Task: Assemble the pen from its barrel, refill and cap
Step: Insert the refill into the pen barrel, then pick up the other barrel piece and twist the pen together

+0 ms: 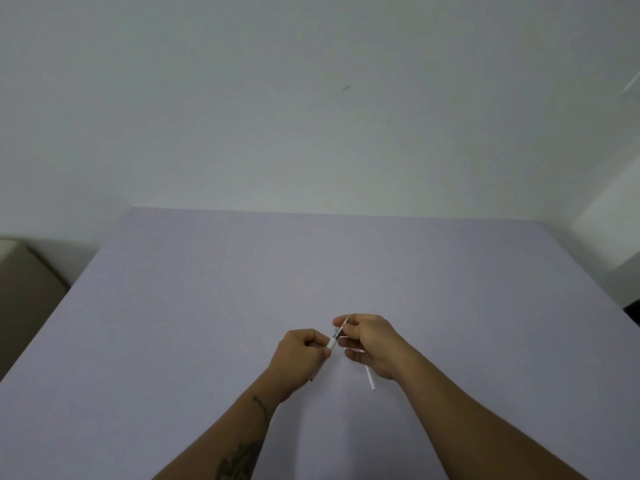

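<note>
My left hand point(301, 355) is closed around a white barrel point(331, 343). One end of the barrel sticks out toward the right, and a dark tip point(312, 379) peeks out below the fist. My right hand point(372, 344) pinches a thin grey pen part point(343, 326) between thumb and forefinger. That part lines up with the barrel's open end and touches it. A slim white tube point(370, 377) runs out from under my right palm toward me. I cannot tell whether the lower fingers hold it or it lies on the table.
The hands work low over a wide lilac table point(207, 306), near its middle. A white wall stands behind its far edge. A brown piece of furniture point(24, 292) sits off the left side, and a white ledge point(609, 216) off the right.
</note>
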{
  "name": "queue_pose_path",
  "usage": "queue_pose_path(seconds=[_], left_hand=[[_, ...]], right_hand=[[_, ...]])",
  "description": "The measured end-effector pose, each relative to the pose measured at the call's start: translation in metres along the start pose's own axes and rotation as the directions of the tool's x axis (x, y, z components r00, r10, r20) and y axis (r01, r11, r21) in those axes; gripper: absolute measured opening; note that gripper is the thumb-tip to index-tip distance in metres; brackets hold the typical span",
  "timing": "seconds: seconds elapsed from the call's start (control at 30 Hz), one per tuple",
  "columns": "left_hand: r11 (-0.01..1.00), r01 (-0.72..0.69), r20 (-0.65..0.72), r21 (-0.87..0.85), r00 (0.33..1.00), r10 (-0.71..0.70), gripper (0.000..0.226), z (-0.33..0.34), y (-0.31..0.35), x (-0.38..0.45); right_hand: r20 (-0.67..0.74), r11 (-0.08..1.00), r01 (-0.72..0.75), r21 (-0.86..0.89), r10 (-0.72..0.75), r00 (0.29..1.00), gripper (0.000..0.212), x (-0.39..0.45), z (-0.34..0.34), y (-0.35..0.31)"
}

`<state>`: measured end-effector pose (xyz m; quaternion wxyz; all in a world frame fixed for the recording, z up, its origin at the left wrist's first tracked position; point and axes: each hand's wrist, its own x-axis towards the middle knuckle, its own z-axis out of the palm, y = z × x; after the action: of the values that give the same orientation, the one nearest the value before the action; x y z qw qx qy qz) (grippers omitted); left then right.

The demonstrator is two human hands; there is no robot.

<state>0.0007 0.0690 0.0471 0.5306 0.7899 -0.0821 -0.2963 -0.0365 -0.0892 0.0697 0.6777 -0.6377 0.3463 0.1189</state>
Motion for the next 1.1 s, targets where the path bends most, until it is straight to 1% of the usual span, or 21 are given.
queue_pose_path(seconds=[0.1,0.23,0.4,0.53,0.6,0.67,0.73,0.77,0.8,0.83,0.87,0.93,0.97,1.03,1.1], left_hand=[[1.000,-0.005,-0.016,0.025,1.000,0.005,0.017,-0.003,0.001,0.002],[0.999,-0.003,-0.021,0.032,1.000,0.004,0.016,-0.005,0.003,0.004],[0.999,0.011,-0.011,0.031,1.000,-0.011,0.014,-0.004,0.003,0.005],[0.999,0.046,-0.007,0.018,0.999,-0.046,0.016,-0.002,-0.002,0.004],[0.997,0.070,-0.001,0.017,0.998,-0.070,0.015,-0.001,-0.007,0.005],[0.995,0.096,0.008,0.010,0.995,-0.097,0.013,0.000,-0.012,0.003],[0.992,0.125,-0.006,0.025,0.992,-0.125,0.014,0.000,-0.019,0.002],[0.990,0.138,-0.026,0.039,0.990,-0.137,0.013,-0.001,-0.023,0.001],[0.987,0.149,-0.052,0.054,0.988,-0.147,0.011,-0.001,-0.026,-0.001],[0.985,0.159,-0.079,0.071,0.985,-0.153,0.009,-0.003,-0.029,-0.001],[0.982,0.166,-0.099,0.093,0.983,-0.156,0.008,-0.004,-0.031,-0.002],[0.976,0.169,-0.122,0.138,0.981,-0.153,0.011,-0.007,-0.036,-0.004],[0.973,0.173,-0.131,0.154,0.979,-0.153,0.012,-0.008,-0.039,-0.004],[0.967,0.191,-0.149,0.169,0.975,-0.167,0.009,-0.011,-0.043,-0.005],[0.963,0.205,-0.152,0.174,0.972,-0.179,0.007,-0.013,-0.046,-0.005]], right_hand=[[0.008,0.999,-0.012,-0.046,0.012,1.000,0.014,0.000,0.003,-0.001],[-0.060,0.997,0.023,-0.070,-0.027,0.998,0.009,0.001,0.004,-0.003],[-0.063,0.999,0.035,-0.027,-0.037,0.997,0.021,0.000,0.000,-0.005],[-0.090,0.999,0.030,0.038,-0.026,0.996,0.017,-0.004,-0.006,-0.006],[-0.111,0.995,0.058,0.082,-0.048,0.993,0.016,-0.004,-0.008,-0.005],[-0.213,0.977,0.134,0.167,-0.097,0.972,0.015,-0.002,-0.009,-0.005],[-0.348,0.949,0.210,0.237,-0.119,0.930,0.016,0.003,-0.015,-0.007],[-0.386,0.954,0.216,0.210,-0.122,0.914,0.017,0.005,-0.020,-0.006],[-0.396,0.972,0.200,0.122,-0.137,0.908,0.019,0.009,-0.024,-0.003],[-0.373,0.986,0.168,-0.022,-0.164,0.913,0.019,0.012,-0.027,0.003],[-0.329,0.974,0.130,-0.185,-0.185,0.926,0.019,0.016,-0.028,0.010],[-0.232,0.883,0.060,-0.465,-0.187,0.955,0.014,0.021,-0.024,0.028],[-0.193,0.831,0.043,-0.555,-0.178,0.965,0.012,0.023,-0.021,0.038],[-0.144,0.743,0.029,-0.669,-0.168,0.975,0.012,0.029,-0.013,0.055],[-0.140,0.665,0.018,-0.747,-0.184,0.973,0.014,0.034,-0.007,0.067]])
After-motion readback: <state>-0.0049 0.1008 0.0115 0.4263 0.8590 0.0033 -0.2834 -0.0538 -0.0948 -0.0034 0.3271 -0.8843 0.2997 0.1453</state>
